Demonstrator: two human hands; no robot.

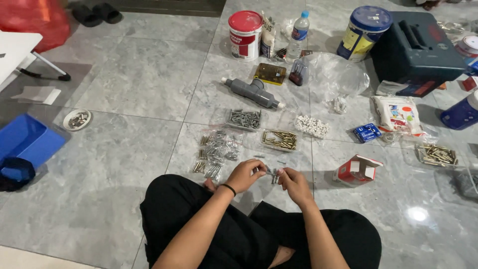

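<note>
A small grey fastener [273,175] is being pinched between both hands just above the floor [124,149], in front of the person's crossed legs. The left hand [246,174] is curling closed on one end; the right hand [294,183] is gripping the other with fingertips. It looks like fitting or sorting one piece; the next move probably calls for a fine fingertip grip. Its long axis seems near upright, though it is too small to tell. Bags of screws [215,153] are lying just beyond.
</note>
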